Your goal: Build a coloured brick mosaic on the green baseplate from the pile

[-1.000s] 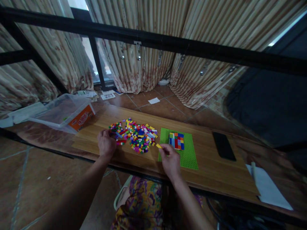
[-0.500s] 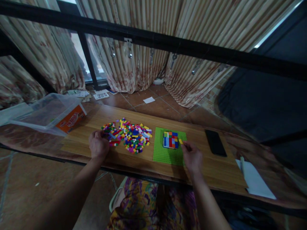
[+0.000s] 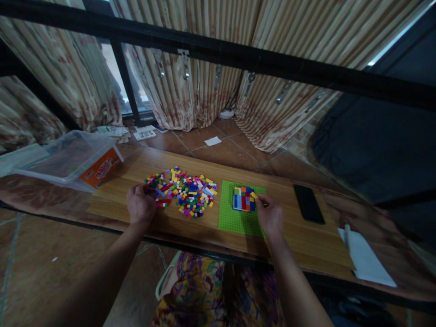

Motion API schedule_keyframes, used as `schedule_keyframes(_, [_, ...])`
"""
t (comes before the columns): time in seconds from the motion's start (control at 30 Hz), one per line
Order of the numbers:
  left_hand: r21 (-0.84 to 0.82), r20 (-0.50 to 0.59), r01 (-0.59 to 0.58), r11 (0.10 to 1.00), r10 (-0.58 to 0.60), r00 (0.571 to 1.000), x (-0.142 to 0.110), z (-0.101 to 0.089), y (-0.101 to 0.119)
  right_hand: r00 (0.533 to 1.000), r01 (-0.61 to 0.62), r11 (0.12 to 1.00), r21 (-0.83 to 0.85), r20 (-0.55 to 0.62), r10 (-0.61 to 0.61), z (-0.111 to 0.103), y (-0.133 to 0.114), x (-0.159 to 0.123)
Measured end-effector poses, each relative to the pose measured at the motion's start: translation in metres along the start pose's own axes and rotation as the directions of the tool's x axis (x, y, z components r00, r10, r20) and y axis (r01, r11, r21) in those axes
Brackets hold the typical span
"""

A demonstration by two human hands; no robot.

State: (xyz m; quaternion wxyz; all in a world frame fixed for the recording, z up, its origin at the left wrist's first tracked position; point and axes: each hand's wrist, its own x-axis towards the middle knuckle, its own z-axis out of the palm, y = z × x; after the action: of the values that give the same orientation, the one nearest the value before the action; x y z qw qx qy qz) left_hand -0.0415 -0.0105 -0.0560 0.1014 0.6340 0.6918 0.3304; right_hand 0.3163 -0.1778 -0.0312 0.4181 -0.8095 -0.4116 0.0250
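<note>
- The right hand (image 3: pixel 270 215) pinches a yellow brick (image 3: pixel 254 195) between thumb and fingertips, its other fingers curled in.
- Just beyond those fingertips and slightly to their left is the multicoloured block build (image 3: pixel 242 202); the yellow brick is at its right edge, but whether they touch cannot be told.
- Under the block build, to the left of the right hand, lies the green baseplate (image 3: pixel 231 222), flat on the wooden tabletop (image 3: pixel 204 227).
- The left hand (image 3: pixel 141 204) has its fingers bent down at the near left edge of the loose brick pile (image 3: pixel 194 195); whether it grips a brick cannot be told.
- That pile spreads to the right of the left hand, between it and the baseplate.
- Beyond and left of the left hand sits a clear plastic tub (image 3: pixel 64 159) with an orange label (image 3: pixel 102 168).
- Right of the right hand lies a black phone (image 3: pixel 309 204), with white paper (image 3: pixel 369 261) farther right.
</note>
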Motion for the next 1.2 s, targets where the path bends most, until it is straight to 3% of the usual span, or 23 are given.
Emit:
schedule_keyframes(0.23, [-0.055, -0.008, -0.003, 0.999, 0.002, 1.0, 0.001, 0.001, -0.001, 0.977, 0.198, 0.98, -0.009, 0.079, -0.197, 0.005, 0.005, 0.016])
schedule_keyframes(0.6, [-0.008, 0.009, 0.003, 1.0, -0.003, 1.0, 0.003, 0.002, 0.001, 0.968, 0.243, 0.97, -0.016, 0.071, -0.242, 0.011, 0.012, 0.019])
schedule_keyframes(0.97, [-0.015, 0.01, -0.001, 1.0, 0.001, 1.0, 0.001, 0.0, 0.001, 0.999, 0.007, 0.985, 0.173, 0.029, -0.013, 0.02, 0.01, 0.013])
schedule_keyframes(1.2, [-0.01, 0.001, 0.003, 1.0, -0.003, 1.0, 0.001, 0.0, 0.002, 0.98, -0.195, 0.879, 0.436, 0.058, 0.189, 0.034, 0.022, 0.022])
